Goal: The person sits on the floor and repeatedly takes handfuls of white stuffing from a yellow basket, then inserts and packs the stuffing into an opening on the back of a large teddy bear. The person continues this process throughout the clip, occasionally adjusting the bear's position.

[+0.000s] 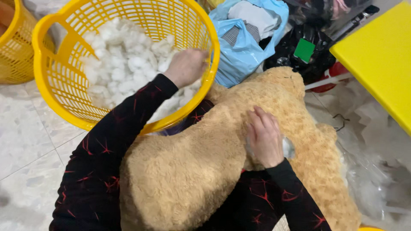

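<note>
Head view: you are reaching your left hand (187, 66), fingers curling into white stuffing (124, 68), into the yellow basket (51, 81) far left. Your right hand (264, 139) is pressing flat on the tan plush toy (192, 167) across your lap, near a seam gap; next, I judge, a lifted tuft needs carrying there.
</note>
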